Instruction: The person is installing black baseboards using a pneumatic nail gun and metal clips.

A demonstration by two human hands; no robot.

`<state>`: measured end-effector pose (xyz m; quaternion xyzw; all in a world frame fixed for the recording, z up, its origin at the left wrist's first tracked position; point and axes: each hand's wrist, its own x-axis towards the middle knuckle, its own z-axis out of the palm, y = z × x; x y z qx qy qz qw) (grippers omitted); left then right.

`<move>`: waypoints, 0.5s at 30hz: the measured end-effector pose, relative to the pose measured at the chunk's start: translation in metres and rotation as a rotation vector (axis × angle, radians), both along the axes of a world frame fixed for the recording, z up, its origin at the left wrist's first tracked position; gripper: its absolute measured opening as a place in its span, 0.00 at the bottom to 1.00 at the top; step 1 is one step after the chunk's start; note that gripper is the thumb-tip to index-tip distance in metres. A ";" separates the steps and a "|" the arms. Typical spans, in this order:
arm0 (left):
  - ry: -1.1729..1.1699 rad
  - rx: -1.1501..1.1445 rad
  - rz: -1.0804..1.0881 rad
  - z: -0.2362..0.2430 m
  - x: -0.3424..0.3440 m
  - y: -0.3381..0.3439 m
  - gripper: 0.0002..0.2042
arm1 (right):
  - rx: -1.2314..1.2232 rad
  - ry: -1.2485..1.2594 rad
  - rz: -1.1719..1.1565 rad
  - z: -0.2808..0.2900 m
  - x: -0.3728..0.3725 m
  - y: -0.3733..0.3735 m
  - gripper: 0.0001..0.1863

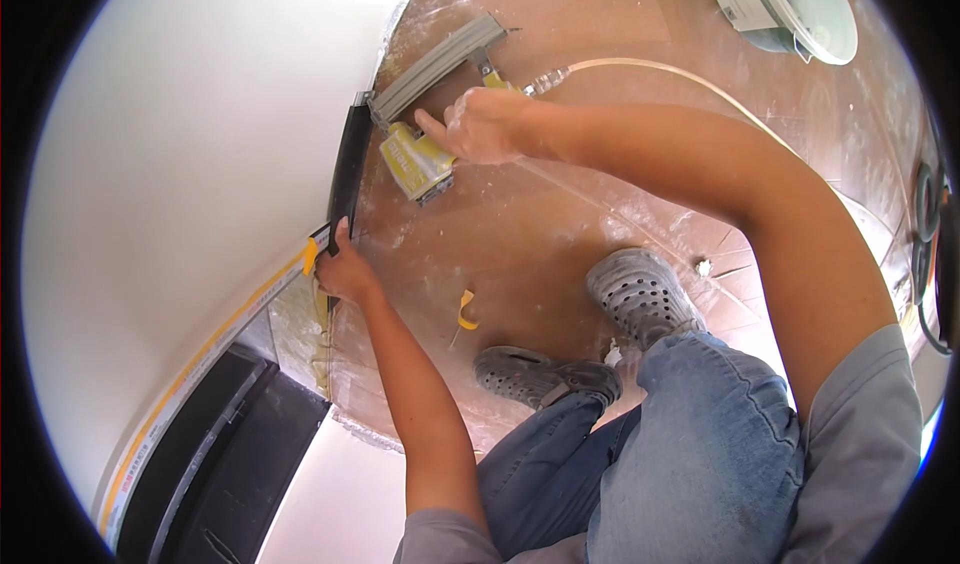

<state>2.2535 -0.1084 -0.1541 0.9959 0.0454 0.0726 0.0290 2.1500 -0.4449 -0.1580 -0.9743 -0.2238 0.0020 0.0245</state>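
My right hand is wrapped around the handle of a yellow and grey nail gun. The tool's nose touches or nearly touches the upper end of a black baseboard strip along the foot of the white wall. Lower down, my left hand grips the strip's near end, with the thumb on its face and the other fingers partly hidden. Beside those fingers sits a piece of yellow tape. A pale air hose runs from the nail gun's metal coupling toward the right.
A white bucket stands at the far right on the dusty brown floor covering. A curled yellow scrap lies near my grey clogs. At lower left, a yellow-edged strip follows the wall above a black panel.
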 end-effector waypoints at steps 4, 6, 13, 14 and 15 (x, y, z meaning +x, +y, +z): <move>-0.039 -0.029 -0.027 0.000 -0.001 0.001 0.42 | -0.014 0.002 0.025 -0.002 0.002 0.000 0.39; -0.029 -0.021 -0.019 0.000 -0.003 0.000 0.42 | 0.025 -0.004 0.014 -0.004 0.002 -0.001 0.39; 0.016 0.017 0.007 -0.002 0.001 0.003 0.40 | 0.050 0.014 0.025 -0.004 0.005 -0.004 0.39; 0.015 0.019 0.007 -0.003 0.000 0.005 0.40 | 0.041 0.010 0.031 -0.004 0.006 -0.004 0.38; -0.006 0.019 -0.005 -0.003 0.000 0.004 0.40 | 0.039 0.010 0.029 -0.005 0.006 -0.005 0.38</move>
